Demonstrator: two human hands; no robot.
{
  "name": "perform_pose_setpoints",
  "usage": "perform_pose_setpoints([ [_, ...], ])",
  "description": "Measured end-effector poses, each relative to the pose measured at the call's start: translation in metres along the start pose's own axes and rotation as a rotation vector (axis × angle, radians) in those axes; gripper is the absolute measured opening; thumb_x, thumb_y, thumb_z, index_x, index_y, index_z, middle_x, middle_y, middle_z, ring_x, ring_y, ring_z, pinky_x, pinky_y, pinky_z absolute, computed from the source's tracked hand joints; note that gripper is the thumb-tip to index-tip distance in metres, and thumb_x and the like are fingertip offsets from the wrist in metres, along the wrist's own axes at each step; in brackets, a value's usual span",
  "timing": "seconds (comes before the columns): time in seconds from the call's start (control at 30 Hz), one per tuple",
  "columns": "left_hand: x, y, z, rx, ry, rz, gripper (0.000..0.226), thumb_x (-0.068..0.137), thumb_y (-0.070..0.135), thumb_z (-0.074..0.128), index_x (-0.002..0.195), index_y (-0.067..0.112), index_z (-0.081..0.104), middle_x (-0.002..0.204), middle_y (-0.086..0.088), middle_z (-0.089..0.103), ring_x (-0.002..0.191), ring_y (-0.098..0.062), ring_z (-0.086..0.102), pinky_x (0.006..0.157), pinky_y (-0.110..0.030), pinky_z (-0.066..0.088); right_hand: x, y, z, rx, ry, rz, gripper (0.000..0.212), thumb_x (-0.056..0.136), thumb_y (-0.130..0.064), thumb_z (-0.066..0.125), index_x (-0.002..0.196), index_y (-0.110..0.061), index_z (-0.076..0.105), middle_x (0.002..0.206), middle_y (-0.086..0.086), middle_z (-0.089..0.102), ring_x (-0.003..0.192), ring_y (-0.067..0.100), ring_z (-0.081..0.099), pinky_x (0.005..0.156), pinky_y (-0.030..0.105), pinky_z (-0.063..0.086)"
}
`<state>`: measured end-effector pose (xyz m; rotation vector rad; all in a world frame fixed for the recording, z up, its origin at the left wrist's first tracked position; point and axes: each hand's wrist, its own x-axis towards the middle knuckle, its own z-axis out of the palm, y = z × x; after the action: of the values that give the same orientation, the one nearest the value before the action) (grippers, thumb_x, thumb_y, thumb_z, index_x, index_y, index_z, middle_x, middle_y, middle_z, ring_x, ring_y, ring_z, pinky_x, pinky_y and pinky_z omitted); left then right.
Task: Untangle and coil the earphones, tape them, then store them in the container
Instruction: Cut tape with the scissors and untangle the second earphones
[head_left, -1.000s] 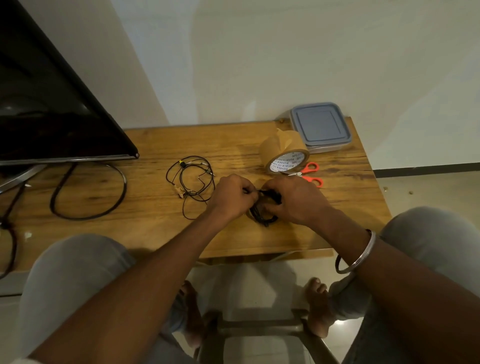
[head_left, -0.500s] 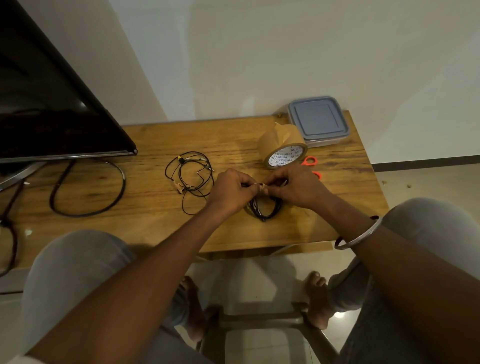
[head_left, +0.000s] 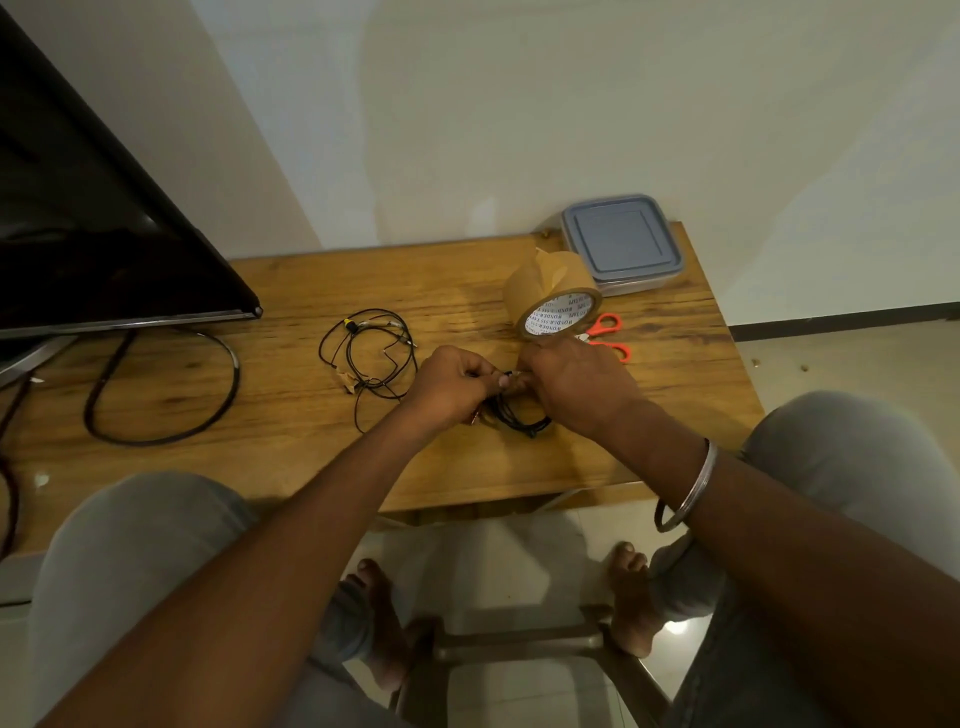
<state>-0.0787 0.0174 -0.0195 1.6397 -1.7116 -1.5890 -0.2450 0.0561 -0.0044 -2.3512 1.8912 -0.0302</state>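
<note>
A big black TV (head_left: 78, 234) fills the upper left. A thick black cable (head_left: 156, 442) loops on the wooden table (head_left: 291, 457). Orange scissors (head_left: 597, 331) lie toward the right.

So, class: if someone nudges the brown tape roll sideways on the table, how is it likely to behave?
The tape roll seems to stand on its curved rim, so it would likely roll rather than slide. Its hollow core suggests it is fairly light for its size. Rightward, the orange scissors beside it might stop it.
</note>
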Motion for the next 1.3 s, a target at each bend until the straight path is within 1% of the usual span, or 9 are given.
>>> perform_pose_setpoints([
  [0.13, -0.004, 0.006, -0.006, -0.269, -0.107, -0.189, 0.012, 0.092, 0.011, 0.069, 0.083, 0.003, 0.070, 0.070, -0.010, 0.066, 0.050, -0.013, 0.061, 0.045, -0.025, 0.055, 0.002, 0.000, -0.008, 0.004, -0.013, 0.014, 0.019, 0.093, -0.035, 0.063, 0.101, -0.020, 0.070, 0.100, 0.003, 0.068, 0.095, 0.027, 0.064, 0.064, 0.033, 0.038],
  [0.43, -0.006, 0.012, -0.004, -0.299, -0.073, -0.262, 0.009, 0.089, 0.014, 0.074, 0.087, 0.005, 0.073, 0.070, -0.007, 0.070, 0.051, -0.015, 0.065, 0.049, -0.028, 0.056, -0.001, -0.001, -0.008, -0.003, 0.061, -0.022, 0.013, 0.095, -0.028, 0.059, 0.099, -0.022, 0.070, 0.092, 0.002, 0.069, 0.086, 0.028, 0.066, 0.059, 0.035, 0.044],
  [0.6, -0.002, 0.007, -0.018, -0.387, 0.162, -0.252, 0.021, 0.088, 0.024, 0.075, 0.091, 0.005, 0.069, 0.080, -0.011, 0.073, 0.055, -0.019, 0.066, 0.051, -0.029, 0.058, -0.001, 0.004, -0.005, -0.006, 0.024, 0.086, 0.015, 0.093, -0.029, 0.063, 0.102, -0.023, 0.074, 0.098, 0.003, 0.072, 0.091, 0.028, 0.068, 0.067, 0.035, 0.050],
  [0.77, 0.003, 0.000, -0.037, 0.067, 0.208, -0.048, 0.017, 0.091, 0.018, 0.072, 0.075, 0.015, 0.073, 0.077, -0.006, 0.072, 0.065, -0.018, 0.066, 0.066, -0.034, 0.058, 0.000, 0.006, -0.005, 0.075, -0.035, 0.112, 0.025, 0.091, -0.043, 0.067, 0.103, -0.022, 0.074, 0.102, 0.003, 0.071, 0.096, 0.026, 0.067, 0.072, 0.035, 0.049],
  [0.87, -0.006, 0.006, -0.034, 0.341, 0.106, 0.019, 0.016, 0.093, 0.017, 0.068, 0.083, 0.009, 0.077, 0.070, 0.007, 0.068, 0.066, -0.013, 0.065, 0.072, -0.032, 0.058, 0.001, 0.006, -0.002, 0.091, -0.061, 0.108, 0.028, 0.097, -0.043, 0.057, 0.103, -0.022, 0.074, 0.104, 0.002, 0.068, 0.098, 0.026, 0.066, 0.071, 0.034, 0.046],
  [0.93, -0.014, 0.009, -0.033, 0.353, 0.062, 0.044, 0.014, 0.093, 0.011, 0.066, 0.085, 0.009, 0.078, 0.072, 0.003, 0.070, 0.065, -0.013, 0.067, 0.067, -0.031, 0.059, 0.002, 0.006, -0.002, 0.078, -0.062, 0.103, 0.026, 0.099, -0.040, 0.054, 0.104, -0.022, 0.073, 0.103, 0.003, 0.069, 0.098, 0.027, 0.066, 0.069, 0.032, 0.043],
  [1.03, -0.026, 0.013, -0.035, 0.205, 0.062, 0.040, 0.014, 0.089, 0.004, 0.069, 0.081, 0.013, 0.077, 0.071, -0.005, 0.074, 0.055, -0.010, 0.067, 0.053, -0.026, 0.056, 0.000, 0.004, -0.007, 0.045, -0.046, 0.091, 0.021, 0.098, -0.037, 0.056, 0.105, -0.024, 0.071, 0.101, 0.004, 0.070, 0.098, 0.028, 0.066, 0.070, 0.033, 0.045],
  [1.17, -0.037, 0.024, -0.037, -0.137, 0.109, -0.004, 0.005, 0.090, 0.002, 0.070, 0.089, 0.004, 0.075, 0.079, -0.016, 0.075, 0.059, -0.019, 0.071, 0.057, -0.032, 0.062, 0.000, 0.001, -0.023, 0.080, 0.110, 0.095, 0.023, 0.096, -0.037, 0.059, 0.112, -0.027, 0.072, 0.105, 0.000, 0.073, 0.097, 0.023, 0.068, 0.076, 0.036, 0.054],
  [1.3, -0.037, 0.027, -0.040, -0.381, -0.014, -0.052, 0.014, 0.097, 0.002, 0.060, 0.106, 0.001, 0.071, 0.092, -0.017, 0.077, 0.079, -0.026, 0.076, 0.074, -0.036, 0.064, 0.000, -0.009, -0.031, 0.641, 0.130, 0.007, 0.029, 0.091, -0.027, 0.071, 0.120, -0.025, 0.073, 0.105, -0.009, 0.074, 0.083, 0.010, 0.069, 0.075, 0.036, 0.059],
])
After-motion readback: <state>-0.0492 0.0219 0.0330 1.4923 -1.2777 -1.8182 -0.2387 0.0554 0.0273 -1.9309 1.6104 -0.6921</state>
